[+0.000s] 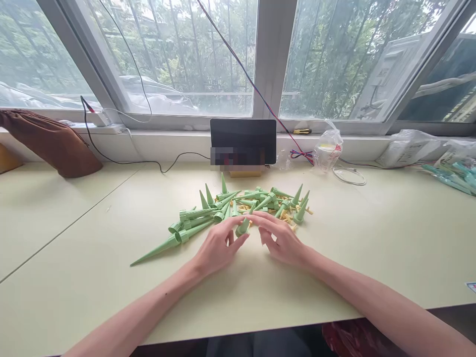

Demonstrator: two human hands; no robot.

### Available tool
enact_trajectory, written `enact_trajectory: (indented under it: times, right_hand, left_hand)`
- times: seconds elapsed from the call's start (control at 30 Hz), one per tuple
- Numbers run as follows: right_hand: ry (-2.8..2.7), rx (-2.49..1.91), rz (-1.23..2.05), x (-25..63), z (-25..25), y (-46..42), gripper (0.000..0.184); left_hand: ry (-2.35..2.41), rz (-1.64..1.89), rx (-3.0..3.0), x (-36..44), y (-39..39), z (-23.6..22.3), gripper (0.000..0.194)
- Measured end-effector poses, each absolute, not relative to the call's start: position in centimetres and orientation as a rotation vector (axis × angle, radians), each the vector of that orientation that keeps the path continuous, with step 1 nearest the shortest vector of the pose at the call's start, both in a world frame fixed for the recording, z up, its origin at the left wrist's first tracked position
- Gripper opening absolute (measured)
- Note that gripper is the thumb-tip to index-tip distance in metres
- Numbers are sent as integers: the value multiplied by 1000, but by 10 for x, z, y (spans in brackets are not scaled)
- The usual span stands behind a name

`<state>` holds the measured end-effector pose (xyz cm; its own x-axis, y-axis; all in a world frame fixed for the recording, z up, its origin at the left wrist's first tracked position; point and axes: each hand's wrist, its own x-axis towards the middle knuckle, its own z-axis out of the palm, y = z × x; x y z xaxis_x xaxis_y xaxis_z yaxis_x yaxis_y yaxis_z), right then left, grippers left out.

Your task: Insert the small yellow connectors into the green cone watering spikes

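A heap of green cone-shaped plastic spikes (238, 206) lies mid-table, mixed with small yellowish pieces (287, 216). Some longer assembled spikes (159, 248) stretch out toward the left. My left hand (217, 248) pinches one short green cone (243, 228) at the near edge of the heap. My right hand (280, 240) is beside it, its fingers spread and reaching to the tip of that same cone.
A dark tablet (243, 141) stands propped behind the heap against the window sill. A brown bag (52, 144) lies far left, with cables (148, 161) running along the sill. A plastic bag with a cup (327, 151) and wrapped goods (439, 153) sit at the right.
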<state>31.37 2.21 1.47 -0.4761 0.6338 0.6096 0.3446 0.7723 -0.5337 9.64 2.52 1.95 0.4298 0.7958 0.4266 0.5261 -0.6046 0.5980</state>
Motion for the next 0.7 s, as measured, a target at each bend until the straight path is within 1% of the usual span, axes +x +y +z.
enact_trajectory:
  times: [0.23, 0.37, 0.43, 0.57, 0.7]
  right_hand:
    - [-2045, -742, 470, 311, 15, 23, 42]
    - [-2016, -734, 483, 310, 17, 22, 39]
    - [-2013, -730, 491, 310, 19, 21, 38]
    - [-2043, -745, 524, 310, 21, 19, 36]
    - [-2075, -795, 560, 310, 20, 18, 36]
  left_hand:
    - [1134, 943, 2342, 97, 26, 20, 27]
    - [1072, 876, 2215, 100, 24, 27, 25]
    - [1001, 841, 2100, 100, 23, 31, 28]
    - [889, 694, 1885, 98, 21, 34, 41]
    - [842, 644, 1811, 96, 22, 32, 37]
